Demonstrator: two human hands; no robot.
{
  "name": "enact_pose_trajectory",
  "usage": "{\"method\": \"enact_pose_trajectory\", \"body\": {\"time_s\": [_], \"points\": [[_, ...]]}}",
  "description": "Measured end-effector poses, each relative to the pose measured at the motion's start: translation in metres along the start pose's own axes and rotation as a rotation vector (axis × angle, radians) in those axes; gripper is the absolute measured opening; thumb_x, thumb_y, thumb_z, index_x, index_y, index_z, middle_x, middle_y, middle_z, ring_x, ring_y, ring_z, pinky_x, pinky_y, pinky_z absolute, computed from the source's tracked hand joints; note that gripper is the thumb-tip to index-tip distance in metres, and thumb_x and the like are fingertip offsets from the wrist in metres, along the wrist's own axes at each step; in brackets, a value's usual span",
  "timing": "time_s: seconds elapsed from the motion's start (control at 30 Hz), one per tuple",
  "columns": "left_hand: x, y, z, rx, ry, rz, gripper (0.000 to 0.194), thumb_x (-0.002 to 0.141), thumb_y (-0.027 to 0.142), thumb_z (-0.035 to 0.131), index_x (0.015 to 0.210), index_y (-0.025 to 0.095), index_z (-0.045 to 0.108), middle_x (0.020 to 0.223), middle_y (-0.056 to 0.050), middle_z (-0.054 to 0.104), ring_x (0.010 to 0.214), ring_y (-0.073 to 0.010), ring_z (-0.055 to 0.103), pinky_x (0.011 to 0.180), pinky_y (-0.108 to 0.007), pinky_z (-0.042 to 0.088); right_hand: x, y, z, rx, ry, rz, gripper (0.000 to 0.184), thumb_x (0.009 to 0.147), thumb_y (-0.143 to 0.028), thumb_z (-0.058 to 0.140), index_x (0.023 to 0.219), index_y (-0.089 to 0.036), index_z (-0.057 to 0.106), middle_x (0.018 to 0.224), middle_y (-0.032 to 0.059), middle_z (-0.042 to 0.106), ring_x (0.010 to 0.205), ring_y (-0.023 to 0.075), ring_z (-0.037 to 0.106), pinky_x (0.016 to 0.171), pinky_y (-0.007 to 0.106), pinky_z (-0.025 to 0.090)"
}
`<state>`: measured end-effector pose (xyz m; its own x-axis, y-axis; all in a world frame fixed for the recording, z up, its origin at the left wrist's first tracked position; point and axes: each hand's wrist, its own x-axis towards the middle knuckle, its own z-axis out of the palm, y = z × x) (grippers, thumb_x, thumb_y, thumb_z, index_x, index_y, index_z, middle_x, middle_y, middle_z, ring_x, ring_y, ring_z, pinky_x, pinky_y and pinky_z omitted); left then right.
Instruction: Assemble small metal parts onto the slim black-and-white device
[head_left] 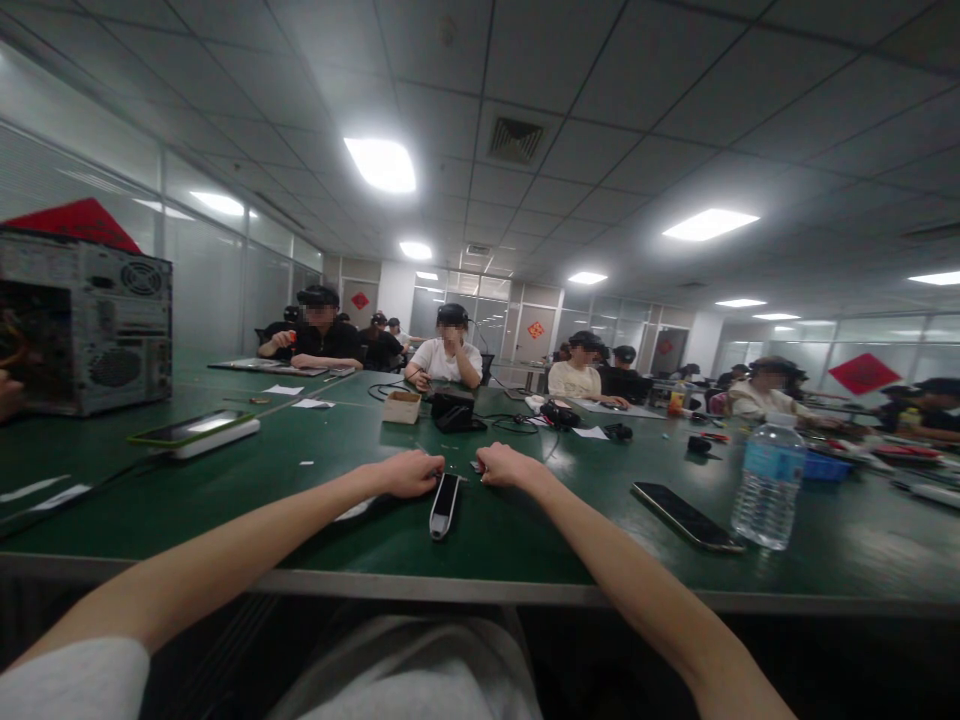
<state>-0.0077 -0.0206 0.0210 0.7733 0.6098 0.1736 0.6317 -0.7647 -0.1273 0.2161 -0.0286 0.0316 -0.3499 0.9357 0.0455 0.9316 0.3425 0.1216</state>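
A slim white object with a long black top (445,505) lies on the green table, pointing toward me. My left hand (412,473) is closed at its far left end, fingertips beside or touching it; what the fingers grip, if anything, I cannot make out. To the right of that object, my right hand (511,468) is closed in a pinch just above the table. A small greyish piece (475,467) shows at its fingertips, too small to name. Something white and flat (354,509) lies partly hidden under my left wrist.
On the right are a dark phone (686,516) and a water bottle (769,485). Ahead stand a small open box (401,407) and a black device (454,411) with cables. A computer case (90,320) and a green-edged device (195,430) are at left. Several people sit across the table.
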Motion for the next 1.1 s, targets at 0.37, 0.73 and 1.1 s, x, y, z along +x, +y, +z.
{"method": "enact_pose_trajectory", "body": {"time_s": [0.37,0.73,1.1], "points": [[0.001,-0.005,0.000,-0.033,0.113,-0.072,0.019,0.079,0.025,0.054,0.098,0.022,0.054,0.083,-0.002,0.067,0.077,-0.0224,0.064,0.065,-0.028,0.044,0.001,-0.011,-0.003,0.233,0.394,-0.285,0.015,0.079,-0.008,0.049,0.090,-0.016,0.056,0.087,0.0049,0.061,0.080,0.0152,0.054,0.070,0.024,0.037],[0.002,0.002,0.002,-0.101,0.354,0.002,0.011,0.092,0.031,0.048,0.098,0.021,0.049,0.087,-0.001,0.064,0.076,-0.0165,0.063,0.069,-0.026,0.042,-0.002,-0.031,0.000,0.533,0.504,-0.378,0.008,0.079,-0.012,0.046,0.082,-0.019,0.048,0.080,0.0001,0.056,0.072,0.0134,0.051,0.067,0.023,0.039],[0.002,0.001,0.003,-0.118,0.390,-0.002,0.014,0.092,0.032,0.052,0.099,0.020,0.052,0.086,0.000,0.064,0.074,-0.0145,0.062,0.068,-0.024,0.042,-0.004,-0.032,-0.002,0.617,0.480,-0.304,0.008,0.081,-0.012,0.047,0.083,-0.019,0.049,0.084,0.0000,0.059,0.076,0.0131,0.054,0.071,0.022,0.041]]}}
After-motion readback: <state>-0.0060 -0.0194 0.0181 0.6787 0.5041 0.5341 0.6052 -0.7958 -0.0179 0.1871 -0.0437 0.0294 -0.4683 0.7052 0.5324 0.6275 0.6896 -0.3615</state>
